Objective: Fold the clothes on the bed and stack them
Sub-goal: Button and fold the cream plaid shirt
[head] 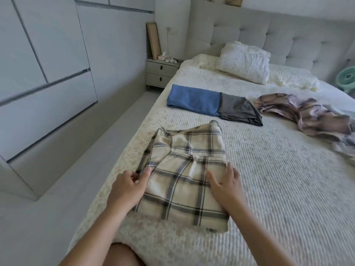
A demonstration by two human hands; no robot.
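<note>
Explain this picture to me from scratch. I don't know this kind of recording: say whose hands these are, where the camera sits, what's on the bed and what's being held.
There is no machine here. A person wears one wide-angle camera on the head, looking forward and down, so the two bare hands at the bottom are the person's own. The left hand pinches the left edge of a cream plaid garment, which lies mostly folded on the bed. The right hand lies flat on it with straight fingers. Further up the bed lie a folded blue garment and a folded grey garment side by side, touching. To their right is a crumpled pink-purple garment, not yet folded. A pillow lies near the headboard.
</note>
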